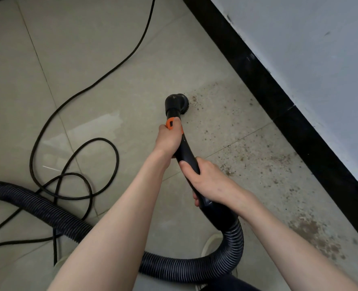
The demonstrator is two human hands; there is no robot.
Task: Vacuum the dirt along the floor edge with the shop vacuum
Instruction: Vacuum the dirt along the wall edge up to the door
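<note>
Resting on the tile floor (102, 66), the round brush nozzle (177, 103) sits at the near edge of a scatter of brown dirt (255, 156), which runs along the black baseboard (278, 106) below the pale wall (312, 45). The heaviest patch of dirt lies lower right, close to the baseboard. The nozzle is fitted on a curved black wand (187, 152) with an orange collar (170, 123) just behind it.

The left hand (168, 139) grips the wand right at the collar, fingers curled round it. The right hand (207, 181) wraps the wand lower down, thumb on top, just above the cuff where the ribbed hose (194, 269) joins. Both grips are closed firmly on the wand.

The hose loops down under the right forearm, passes beneath both arms and runs off to the left edge. A thin black cord (89, 87) snakes across the tiles on the left, coiling in loops beside the hose. A pale shoe tip (210, 243) shows inside the hose bend.
</note>
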